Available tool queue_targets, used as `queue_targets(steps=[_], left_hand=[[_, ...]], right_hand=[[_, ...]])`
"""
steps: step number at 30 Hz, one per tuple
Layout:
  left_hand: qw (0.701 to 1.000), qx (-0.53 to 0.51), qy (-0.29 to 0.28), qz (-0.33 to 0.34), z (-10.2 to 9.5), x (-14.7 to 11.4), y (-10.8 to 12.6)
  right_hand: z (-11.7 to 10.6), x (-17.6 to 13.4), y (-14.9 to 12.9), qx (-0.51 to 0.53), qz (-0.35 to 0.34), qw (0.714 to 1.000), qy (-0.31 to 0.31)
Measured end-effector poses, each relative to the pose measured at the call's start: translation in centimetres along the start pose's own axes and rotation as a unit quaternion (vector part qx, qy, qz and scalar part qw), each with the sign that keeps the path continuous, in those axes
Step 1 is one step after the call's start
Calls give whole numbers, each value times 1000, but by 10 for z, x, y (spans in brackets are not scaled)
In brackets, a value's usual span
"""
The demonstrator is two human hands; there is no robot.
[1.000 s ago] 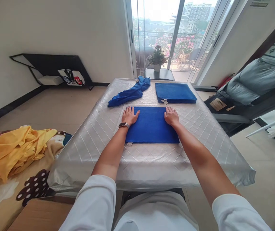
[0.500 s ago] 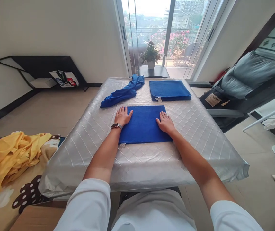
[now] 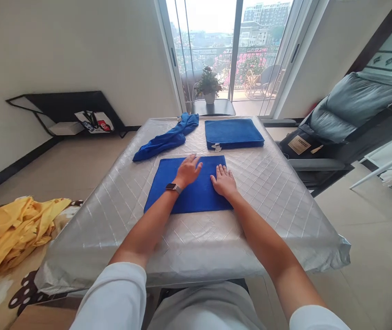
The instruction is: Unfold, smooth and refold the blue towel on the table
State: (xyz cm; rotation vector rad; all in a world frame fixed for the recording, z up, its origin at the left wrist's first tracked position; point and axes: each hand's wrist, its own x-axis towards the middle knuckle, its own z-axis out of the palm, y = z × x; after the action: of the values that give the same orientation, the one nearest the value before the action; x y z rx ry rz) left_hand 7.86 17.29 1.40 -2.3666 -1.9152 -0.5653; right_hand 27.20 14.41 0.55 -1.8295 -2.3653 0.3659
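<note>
A blue towel (image 3: 161, 183) lies flat on the table in front of me, its edges fairly straight. My left hand (image 3: 188, 170), with a watch on the wrist, is over the middle of this towel, fingers apart; whether it touches the cloth I cannot tell. My right hand (image 3: 224, 181) rests flat near the towel's right edge with its fingers stretched out. Beyond it sits a neat stack of folded blue towels (image 3: 233, 132) with white tags at its near edge. To the left of the stack lies a crumpled blue towel (image 3: 168, 140).
A silver quilted cover (image 3: 271, 206) drapes over the table. A potted plant (image 3: 209, 85) stands on a chair behind it, before glass doors. Yellow cloth (image 3: 17, 229) is heaped at the left, and a grey armchair (image 3: 357, 105) stands at the right.
My left hand has moved from the towel's left edge to its middle. My right hand stays flat near the right edge. The towel's near-left tag no longer shows. The view has shifted slightly.
</note>
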Motion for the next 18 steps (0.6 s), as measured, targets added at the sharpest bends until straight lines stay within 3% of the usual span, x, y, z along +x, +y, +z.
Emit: queue_targets(steps=[2,4,7,12,18], left_hand=[[996,-17,-34,82,17,15,41],[989,-28,-73,122,32,25,69],[984,-29,-109,138,43,27,76],[990,2,-130,58,28,3,31],[987,26,-149,-60,-3,-32,-47]], right_hand=[[-1,-2,1,-3,-7,1000,3],[-3,-4,2,-9,-17,1000,0],[-3,-5,2,-5,-21,1000,-5],[2,-1,2,10,-5,1000,14],[5,3,4,1,-2,1000,6]])
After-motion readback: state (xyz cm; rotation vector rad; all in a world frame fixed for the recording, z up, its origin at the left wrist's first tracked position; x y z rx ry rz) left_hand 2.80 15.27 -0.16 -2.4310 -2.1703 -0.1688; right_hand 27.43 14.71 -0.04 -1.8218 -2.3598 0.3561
